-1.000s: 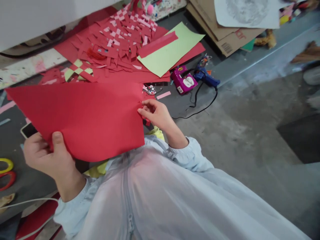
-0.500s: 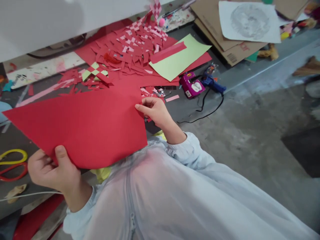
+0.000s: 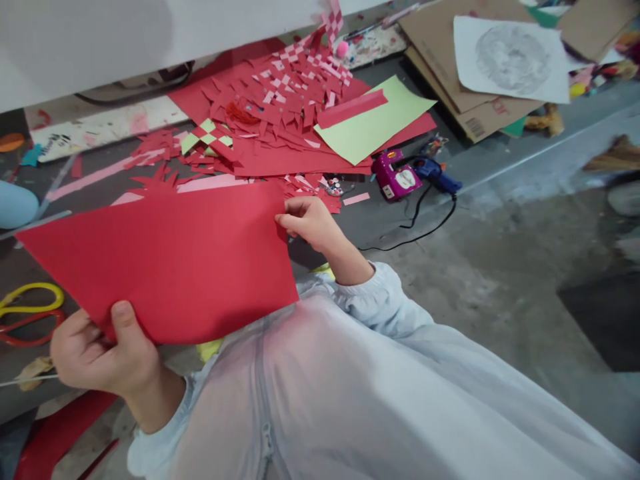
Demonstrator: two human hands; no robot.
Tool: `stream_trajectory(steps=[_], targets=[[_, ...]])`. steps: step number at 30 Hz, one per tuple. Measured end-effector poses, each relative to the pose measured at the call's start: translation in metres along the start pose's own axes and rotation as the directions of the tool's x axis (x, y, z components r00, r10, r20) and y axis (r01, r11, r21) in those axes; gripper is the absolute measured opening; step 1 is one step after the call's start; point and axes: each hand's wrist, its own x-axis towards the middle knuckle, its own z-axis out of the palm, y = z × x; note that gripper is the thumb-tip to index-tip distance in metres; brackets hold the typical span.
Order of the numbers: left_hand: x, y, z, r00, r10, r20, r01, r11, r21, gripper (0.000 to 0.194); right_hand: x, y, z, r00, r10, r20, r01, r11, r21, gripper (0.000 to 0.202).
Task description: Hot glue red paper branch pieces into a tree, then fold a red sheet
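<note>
A large red sheet of paper (image 3: 175,260) is held up between my two hands, above the table's near edge. My left hand (image 3: 107,350) pinches its lower left edge, with the thumb on top. At the sheet's upper right edge, my right hand (image 3: 310,227) grips it between thumb and fingers. Beyond the sheet lies a heap of red and pink paper strips (image 3: 280,100), some woven into checks. A light green sheet (image 3: 375,120) with a red strip (image 3: 353,109) across it rests to the right of the heap.
Scissors with yellow and red handles (image 3: 33,307) lie at the left. A purple device (image 3: 395,177) and a blue glue gun (image 3: 437,175) with a black cord sit right of centre. Cardboard (image 3: 480,120) and a drawing (image 3: 515,57) are at the back right.
The view has shifted a little, so the table items appear farther right. The red sheet has lowered slightly at its near edge, and more strips show behind its top edge. Both hands still hold it.
</note>
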Motion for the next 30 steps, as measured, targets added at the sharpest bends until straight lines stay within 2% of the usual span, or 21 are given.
stream_trajectory(steps=[4, 5, 6, 7, 8, 9, 10, 11, 14, 18, 25, 30], targets=[[0.005, -0.003, -0.003, 0.999, 0.029, -0.034, -0.030, 0.999, -0.023, 0.048, 0.000, -0.001, -0.001, 1.000, 0.008, 0.030, -0.007, 0.999, -0.032, 0.012], [0.003, -0.006, -0.004, 0.994, 0.047, -0.099, -0.050, 0.998, -0.032, 0.041, 0.000, -0.001, -0.002, 0.999, 0.012, 0.033, -0.011, 0.999, -0.043, 0.012], [0.001, -0.010, -0.003, 0.976, 0.062, -0.209, -0.071, 0.997, -0.036, 0.032, 0.000, -0.002, -0.003, 0.999, 0.020, 0.038, -0.018, 0.998, -0.062, 0.011], [-0.002, -0.015, -0.002, 0.935, 0.072, -0.346, -0.090, 0.995, -0.037, 0.023, 0.000, -0.002, -0.003, 0.999, 0.030, 0.044, -0.026, 0.996, -0.090, 0.012], [-0.005, -0.019, 0.000, 0.869, 0.082, -0.488, -0.114, 0.993, -0.036, 0.021, 0.000, -0.003, -0.004, 0.998, 0.039, 0.052, -0.033, 0.992, -0.123, 0.012], [-0.008, -0.024, 0.002, 0.790, 0.089, -0.607, -0.140, 0.989, -0.037, 0.027, 0.000, -0.003, -0.005, 0.997, 0.044, 0.058, -0.034, 0.987, -0.154, 0.011], [-0.010, -0.028, 0.005, 0.753, 0.124, -0.646, -0.203, 0.978, -0.048, 0.034, 0.000, -0.003, -0.005, 0.997, 0.042, 0.061, -0.030, 0.983, -0.181, 0.010], [-0.011, -0.032, 0.008, 0.682, 0.178, -0.709, -0.302, 0.952, -0.052, 0.040, 0.000, -0.004, -0.005, 0.998, 0.034, 0.061, -0.021, 0.979, -0.201, 0.009], [-0.010, -0.041, 0.014, 0.644, 0.235, -0.728, -0.399, 0.915, -0.057, 0.036, 0.000, -0.004, -0.004, 0.999, 0.003, 0.045, 0.007, 0.975, -0.221, 0.006], [-0.010, -0.045, 0.014, 0.627, 0.247, -0.739, -0.402, 0.915, -0.036, 0.023, 0.000, -0.001, -0.003, 0.999, -0.008, 0.041, 0.017, 0.974, -0.228, 0.006], [-0.011, -0.047, 0.013, 0.641, 0.216, -0.737, -0.380, 0.923, -0.060, 0.027, 0.000, 0.004, -0.005, 0.998, -0.013, 0.063, 0.026, 0.975, -0.219, 0.005], [-0.011, -0.047, 0.013, 0.637, 0.239, -0.733, -0.404, 0.913, -0.053, 0.024, -0.001, 0.002, -0.006, 0.997, 0.010, 0.079, 0.008, 0.975, -0.223, 0.005]])
